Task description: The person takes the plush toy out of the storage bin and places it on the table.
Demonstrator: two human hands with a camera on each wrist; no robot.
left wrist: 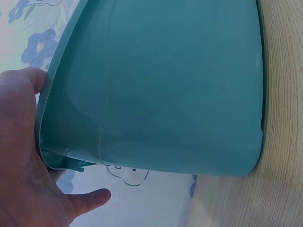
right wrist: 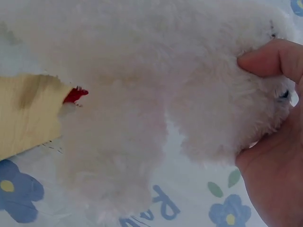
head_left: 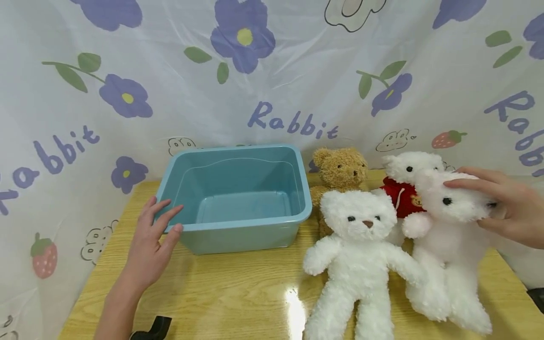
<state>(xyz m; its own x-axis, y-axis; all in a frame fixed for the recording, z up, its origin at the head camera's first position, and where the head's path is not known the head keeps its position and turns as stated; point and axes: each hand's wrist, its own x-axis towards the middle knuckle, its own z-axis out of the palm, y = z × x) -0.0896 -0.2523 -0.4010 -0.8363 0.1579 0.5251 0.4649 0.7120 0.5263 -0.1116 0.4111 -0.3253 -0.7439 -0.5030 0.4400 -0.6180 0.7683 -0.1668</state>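
My right hand [head_left: 516, 203] grips a pinkish-white teddy bear [head_left: 450, 245] by the head, fingers over the top and thumb at the lower side. In the right wrist view the bear's fluffy body [right wrist: 118, 104] fills much of the picture, with the thumb and fingers pressed into its fur. At the front left corner of a blue plastic bin [head_left: 244, 222], my left hand [head_left: 150, 245] rests on the rim with its fingers loosely spread. The left wrist view shows that hand [left wrist: 23, 146] beside the bin's wall [left wrist: 180, 90]. Nothing lies inside the bin.
To the bin's right, a white teddy bear [head_left: 361, 264] lies in front of a brown one [head_left: 342, 170]. A white plush in a red hoodie [head_left: 399, 196] sits behind the held bear. A patterned cloth [head_left: 289, 94] hangs behind the wooden table [head_left: 238, 288].
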